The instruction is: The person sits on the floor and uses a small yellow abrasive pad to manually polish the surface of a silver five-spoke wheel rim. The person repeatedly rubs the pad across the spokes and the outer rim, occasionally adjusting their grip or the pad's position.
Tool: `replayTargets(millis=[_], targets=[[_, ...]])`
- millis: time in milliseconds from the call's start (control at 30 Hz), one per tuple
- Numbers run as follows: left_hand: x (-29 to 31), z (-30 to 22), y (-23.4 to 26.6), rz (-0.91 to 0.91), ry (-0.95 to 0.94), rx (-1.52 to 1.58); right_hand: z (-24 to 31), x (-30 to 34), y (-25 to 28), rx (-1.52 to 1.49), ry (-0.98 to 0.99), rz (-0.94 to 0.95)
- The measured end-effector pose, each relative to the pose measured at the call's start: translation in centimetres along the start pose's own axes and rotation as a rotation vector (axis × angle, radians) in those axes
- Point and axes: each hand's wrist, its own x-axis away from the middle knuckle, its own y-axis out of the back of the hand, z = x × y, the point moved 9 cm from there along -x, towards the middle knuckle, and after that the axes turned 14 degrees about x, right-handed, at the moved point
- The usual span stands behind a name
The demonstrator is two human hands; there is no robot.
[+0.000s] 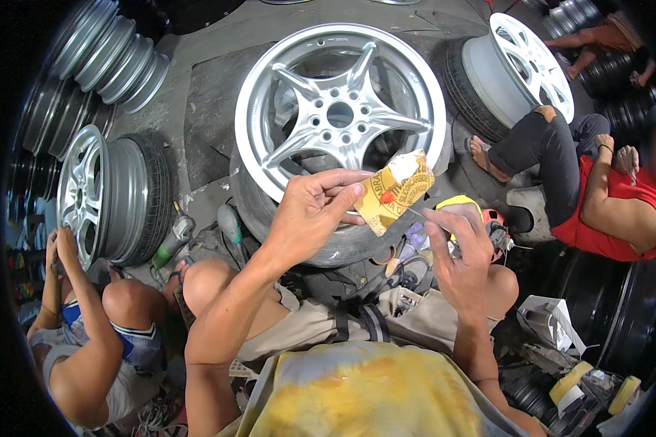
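Note:
My left hand [317, 207] pinches a torn piece of yellow-backed sandpaper [408, 186] between thumb and fingers. On its printed side sits a small orange-red blob [387, 197]. Close to the lower right of the sandpaper, my right hand [459, 247] is closed in a pinch on a thin, narrow thing whose kind I cannot make out. Beyond both hands, a silver spoked wheel rim [340, 33] lies face up on a tyre [324, 255]. The sandpaper overlaps the rim's near right edge in view.
At left, a person [87, 342] works at a rim with a tyre [142, 197]; a green grinder [173, 240] lies nearby. A person in red [619, 197] sits at right near another rim [536, 65]. Stacked rims [113, 54] stand far left. Tools and rags [415, 251] clutter the floor.

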Motion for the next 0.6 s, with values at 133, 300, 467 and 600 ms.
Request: replayTargets(millis=[133, 300, 467, 600], targets=[[0.1, -0.17, -0.49, 0.034, -0.013, -0.035, -0.41, -0.19, -0.36, 0.046, 0.0, -0.041], [-0.05, 0.09, -0.53, 0.053, -0.01, -0.043, -0.71, -0.61, -0.6, 0.077, -0.014, -0.063], [-0.13, 0.04, -0.67, 0.064, -0.001, -0.02, -1.03, -0.73, -0.65, 0.069, -0.037, -0.075], [-0.25, 0.23, -0.7, 0.063, -0.003, -0.044, -1.05, -0.82, -0.94, 0.089, 0.0, -0.103]])
